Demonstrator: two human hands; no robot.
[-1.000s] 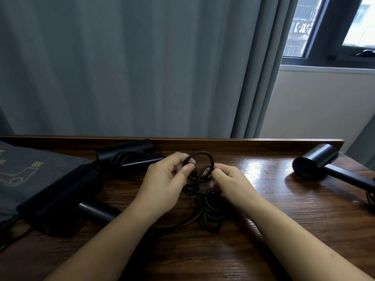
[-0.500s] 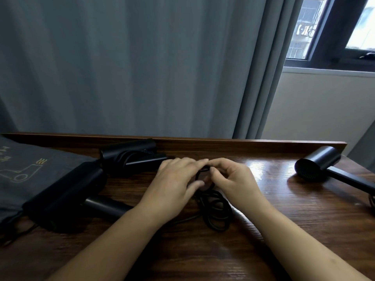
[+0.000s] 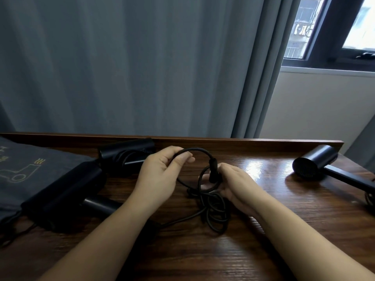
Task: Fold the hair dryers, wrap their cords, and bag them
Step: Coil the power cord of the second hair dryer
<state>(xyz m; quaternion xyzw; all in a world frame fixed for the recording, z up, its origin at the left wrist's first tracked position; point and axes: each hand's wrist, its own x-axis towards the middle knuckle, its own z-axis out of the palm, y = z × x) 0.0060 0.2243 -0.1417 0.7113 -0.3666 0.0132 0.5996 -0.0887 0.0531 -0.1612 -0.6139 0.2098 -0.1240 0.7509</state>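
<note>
A black cord [image 3: 215,211] lies in loose loops at the table's middle, trailing left toward a black hair dryer [image 3: 67,191] whose handle [image 3: 101,204] points right. My left hand [image 3: 162,173] pinches an arch of the cord lifted above the table. My right hand [image 3: 233,183] holds the cord's plug end [image 3: 213,172] upright. Behind my left hand lies a folded hair dryer [image 3: 125,156] with its cord wound on it. A third black hair dryer [image 3: 316,164], unfolded, rests at the far right. A dark drawstring bag [image 3: 24,171] with a yellow dryer print lies at the left.
The wooden table [image 3: 203,260] has a raised back ledge [image 3: 243,144]. Grey curtains hang right behind it, and a window sits at the upper right. The right dryer's handle and cord run off the right edge of view.
My hands, close together over the coil before, have drawn apart. The left hand has lifted a cord loop up and left, and the plug end now stands in my right hand.
</note>
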